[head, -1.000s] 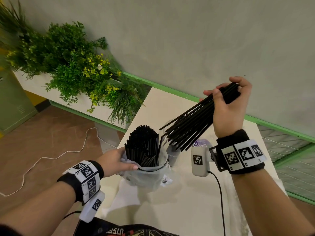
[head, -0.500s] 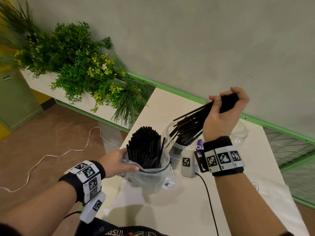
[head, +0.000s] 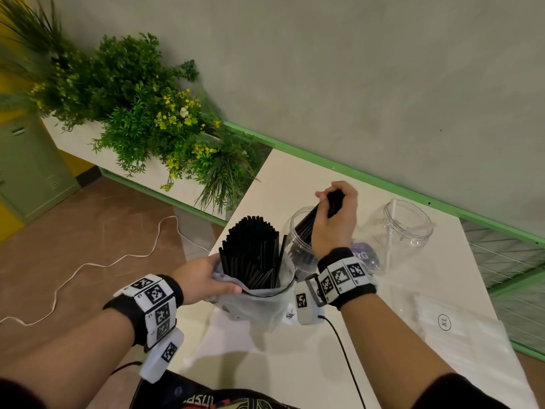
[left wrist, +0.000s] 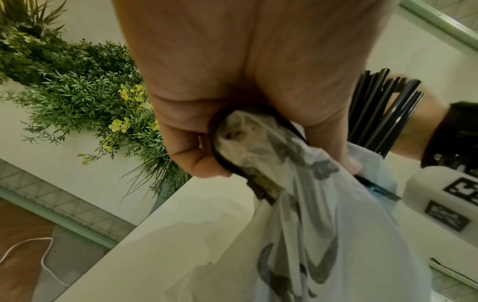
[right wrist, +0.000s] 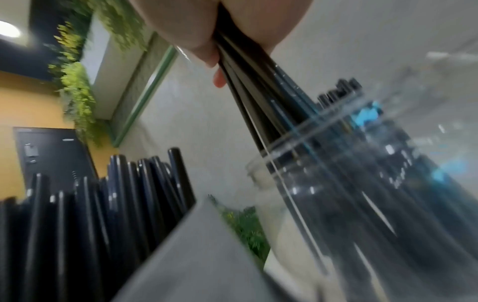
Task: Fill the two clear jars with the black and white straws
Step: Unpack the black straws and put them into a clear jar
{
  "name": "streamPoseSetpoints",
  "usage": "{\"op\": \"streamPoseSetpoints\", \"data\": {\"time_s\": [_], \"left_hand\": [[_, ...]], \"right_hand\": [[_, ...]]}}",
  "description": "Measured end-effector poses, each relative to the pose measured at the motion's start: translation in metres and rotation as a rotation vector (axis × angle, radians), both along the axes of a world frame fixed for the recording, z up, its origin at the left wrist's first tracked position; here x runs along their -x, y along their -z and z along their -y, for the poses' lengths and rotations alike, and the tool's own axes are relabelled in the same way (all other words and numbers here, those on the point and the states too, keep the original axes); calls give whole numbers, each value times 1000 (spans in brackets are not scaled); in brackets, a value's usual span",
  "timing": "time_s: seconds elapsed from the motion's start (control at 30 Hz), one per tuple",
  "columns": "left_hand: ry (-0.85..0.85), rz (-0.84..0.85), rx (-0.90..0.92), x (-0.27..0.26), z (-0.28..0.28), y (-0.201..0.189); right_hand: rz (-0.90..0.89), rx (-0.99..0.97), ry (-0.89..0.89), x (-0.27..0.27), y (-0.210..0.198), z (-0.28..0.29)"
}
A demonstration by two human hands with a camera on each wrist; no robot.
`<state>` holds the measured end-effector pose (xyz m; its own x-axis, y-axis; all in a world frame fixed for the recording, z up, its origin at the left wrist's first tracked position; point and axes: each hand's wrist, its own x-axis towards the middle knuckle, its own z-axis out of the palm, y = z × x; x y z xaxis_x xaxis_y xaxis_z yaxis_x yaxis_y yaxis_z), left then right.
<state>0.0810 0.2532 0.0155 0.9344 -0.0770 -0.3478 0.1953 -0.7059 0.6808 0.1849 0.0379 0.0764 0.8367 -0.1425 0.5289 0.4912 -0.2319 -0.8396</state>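
While gripped by right hand (head: 334, 219), black straws (head: 306, 224) angle into jar (head: 298, 231)

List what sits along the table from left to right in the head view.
Left hand → bag of black straws → jar taking straws → right hand → empty jar.

The left hand (head: 203, 277) is low, with its fingers and thumb (left wrist: 333, 143) curled tight in a pinch. The right hand (head: 334, 222) is up higher, closed in a fist with the knuckles on top. Both arms reach forward, each with a black wrist band (head: 348, 278).
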Motion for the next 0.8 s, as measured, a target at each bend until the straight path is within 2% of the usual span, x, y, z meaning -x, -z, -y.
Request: {"op": "streamPoseSetpoints", "data": {"time_s": [0.2, 0.33, 0.4, 0.53, 0.8], "left_hand": [[-3, 21, -33, 2, 2, -4], [-4, 35, -41, 3, 1, -3], [-3, 42, -40, 3, 0, -2], [-7, 37, -25, 4, 0, -1], [-12, 39, 15, 3, 0, 1]], "right_hand": [[-423, 72, -128, -11, 24, 3], [-507, 172, -243, -15, 19, 14], [-556, 311, -286, -14, 16, 20], [-524, 634, -316, -9, 12, 35], [-372, 730, -132, -23, -4, 35]]}}
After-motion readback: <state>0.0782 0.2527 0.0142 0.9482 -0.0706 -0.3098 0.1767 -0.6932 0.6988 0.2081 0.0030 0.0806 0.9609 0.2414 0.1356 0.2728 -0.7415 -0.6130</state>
